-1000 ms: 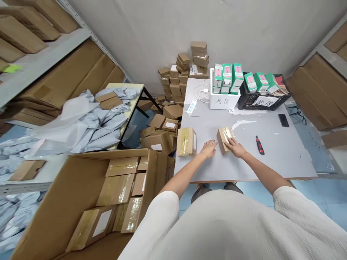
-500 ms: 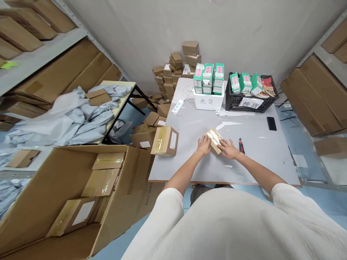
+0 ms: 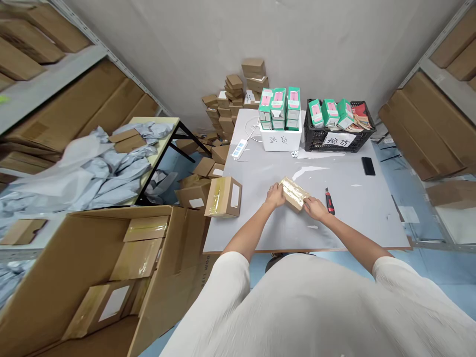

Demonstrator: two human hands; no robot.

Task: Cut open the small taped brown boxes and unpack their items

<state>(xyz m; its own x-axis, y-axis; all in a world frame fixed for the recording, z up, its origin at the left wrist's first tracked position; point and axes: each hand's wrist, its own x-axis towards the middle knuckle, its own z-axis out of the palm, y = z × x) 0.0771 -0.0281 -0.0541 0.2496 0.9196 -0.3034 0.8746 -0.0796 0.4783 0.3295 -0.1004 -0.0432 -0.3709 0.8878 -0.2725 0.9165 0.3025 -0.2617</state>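
Left hand and right hand clasp opposite ends of the small tape-wrapped brown cardboard box; I'd hold pressure even, steadying it on the grey tabletop.

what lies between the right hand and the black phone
A red-and-black utility knife, just beside the right hand gripping the taped box; head view.
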